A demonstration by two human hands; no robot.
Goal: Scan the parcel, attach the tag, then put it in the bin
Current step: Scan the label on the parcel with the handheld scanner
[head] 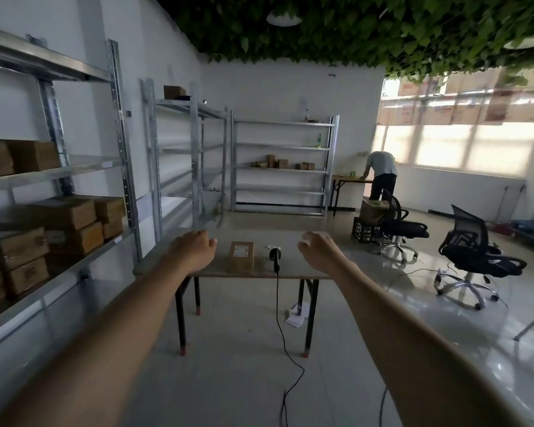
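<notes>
Storeroom bench (290,274): reaching empty, open left hand (195,249) and right hand (316,248) toward near-edge parcel (241,255); scanning pending, needing scanner (275,255).

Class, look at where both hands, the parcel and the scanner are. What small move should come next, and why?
Probably the right hand should drop onto the scanner. Both hands hover open and empty, the left hand beside the parcel. The parcel lies label-up on the table just left of the scanner, so scanning can start once the scanner is lifted.
</notes>
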